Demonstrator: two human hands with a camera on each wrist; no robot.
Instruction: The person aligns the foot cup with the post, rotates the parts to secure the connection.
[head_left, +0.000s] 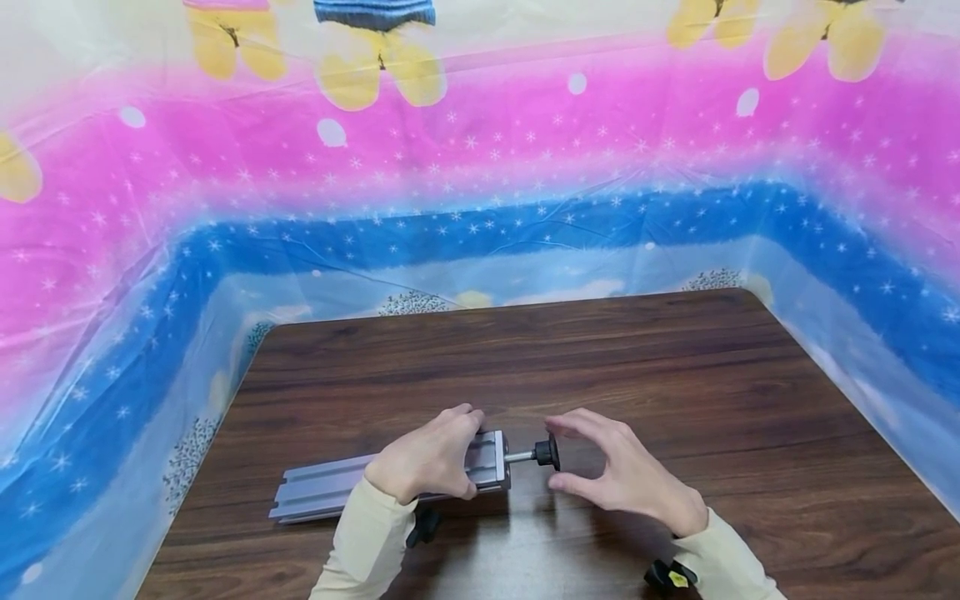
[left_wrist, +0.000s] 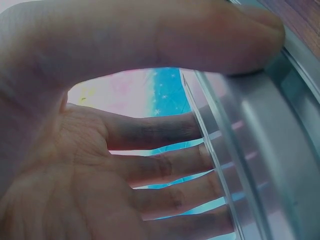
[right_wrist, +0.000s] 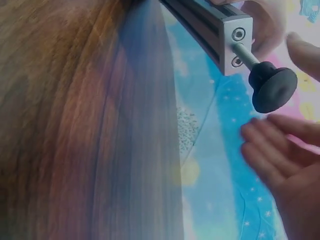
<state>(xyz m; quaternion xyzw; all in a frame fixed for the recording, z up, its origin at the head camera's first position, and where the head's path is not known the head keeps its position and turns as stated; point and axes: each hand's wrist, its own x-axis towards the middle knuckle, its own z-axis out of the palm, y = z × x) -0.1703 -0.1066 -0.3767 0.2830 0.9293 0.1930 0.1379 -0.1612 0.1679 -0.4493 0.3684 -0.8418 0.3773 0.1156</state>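
A silver aluminium profile (head_left: 322, 489) with grooves along its length lies lengthwise across the front of the table. My left hand (head_left: 431, 458) grips it near its right end, thumb on the near side and fingers over the far side. Two screws show in the profile's end plate (right_wrist: 237, 48), with a threaded rod (right_wrist: 245, 52) sticking out between them. At the rod's tip is a black levelling foot (right_wrist: 275, 91) with a round, flat base. My right hand (head_left: 626, 467) is held around this foot, thumb and fingers spread, and a gap shows between them and it in the right wrist view.
The dark wood-grain table (head_left: 637, 358) has a patterned pink and blue cloth (head_left: 480, 150) hanging behind it and along both sides. Black straps, one on each wrist, show at the sleeves (head_left: 363, 542).
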